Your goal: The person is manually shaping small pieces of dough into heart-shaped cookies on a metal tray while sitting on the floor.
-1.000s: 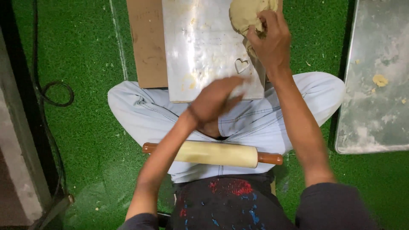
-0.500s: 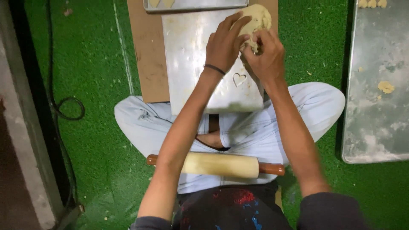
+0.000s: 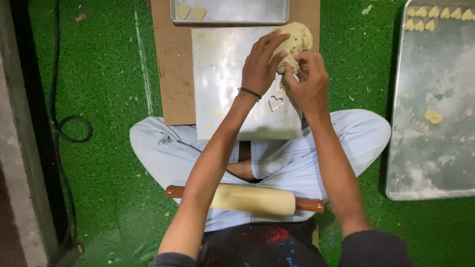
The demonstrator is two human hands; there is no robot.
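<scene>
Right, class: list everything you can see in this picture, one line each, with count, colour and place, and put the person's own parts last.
Dough lump: one, pale tan, far right corner of the board, under both hands.
Metal board: one, silver, on cardboard before the knees.
Heart cutter: one, metal outline, on the board near the right hand.
Cardboard sheet: one, brown, on the green mat.
Small tray: one, silver, top, holding two heart pieces.
Large tray: one, silver, floury, right, with a row of hearts at its top.
Rolling pin: one, cream with brown handles, across the lap.
Cable: one, black, left.
Left hand: on the dough.
Right hand: pinching the dough.
</scene>
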